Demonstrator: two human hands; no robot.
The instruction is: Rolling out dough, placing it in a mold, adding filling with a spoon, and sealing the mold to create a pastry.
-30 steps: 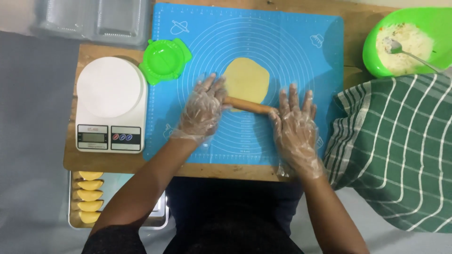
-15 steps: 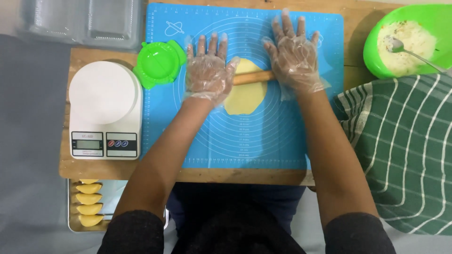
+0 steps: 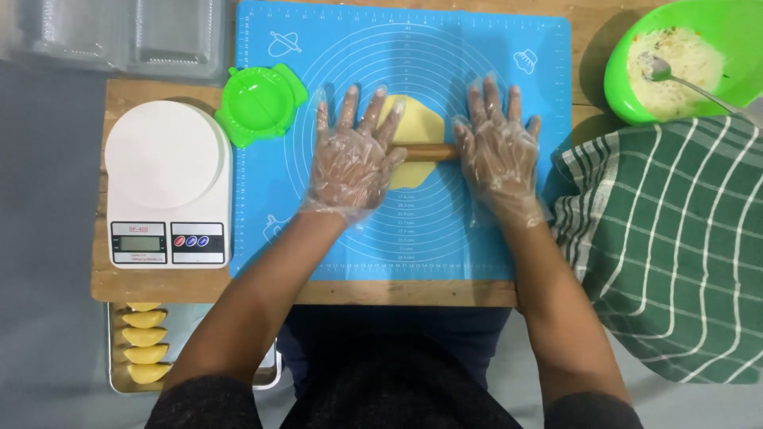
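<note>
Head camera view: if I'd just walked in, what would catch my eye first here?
Probably the two hands in clear plastic gloves, left hand and right hand, pressing flat on a wooden rolling pin across a yellow dough disc in the middle of the bright blue mat. Next, the green bowl of filling at the top right and the white kitchen scale at the left.

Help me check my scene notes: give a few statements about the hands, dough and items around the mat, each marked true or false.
1. Both hands, left hand and right hand, press flat on a wooden rolling pin. True.
2. The dough lies on a red mat. False: the mat is blue.
3. The white scale sits left of the mat. True.
4. The green bowl is empty. False: it holds a pale mixture and a spoon.
</note>
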